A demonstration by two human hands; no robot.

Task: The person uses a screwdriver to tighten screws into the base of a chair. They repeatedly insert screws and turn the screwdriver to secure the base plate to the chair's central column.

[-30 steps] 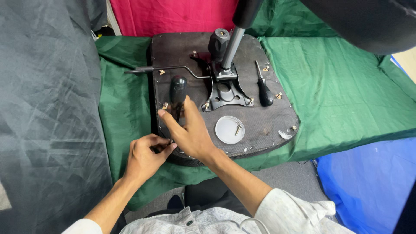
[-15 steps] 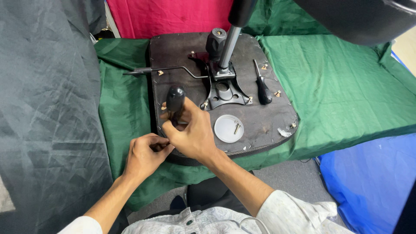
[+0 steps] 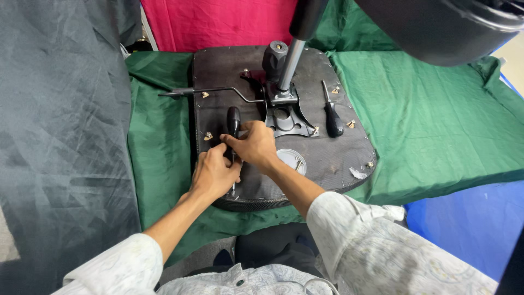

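An upturned black chair seat (image 3: 327, 158) lies on a green cloth. On its left part stands a black-handled screwdriver (image 3: 233, 118), its shaft running toward me under my hands. My right hand (image 3: 257, 146) pinches the shaft just below the handle. My left hand (image 3: 214, 173) is curled over the lower shaft, its fingertips touching those of the right hand. The metal tip shows below my left hand near the seat's front edge. What lies under my palms is hidden.
A metal chair mechanism with a gas cylinder (image 3: 285, 76) and a bent lever (image 3: 213, 90) sits at the seat's middle. A second screwdriver (image 3: 332, 117) lies to the right. A small white round lid (image 3: 295, 161) holds screws. Green cloth (image 3: 436, 120) and grey cloth (image 3: 60, 125) surround the seat.
My left hand has moved up and right from the seat's front-left edge to meet my right hand at the screwdriver shaft. The right hand has shifted slightly right with the screwdriver.
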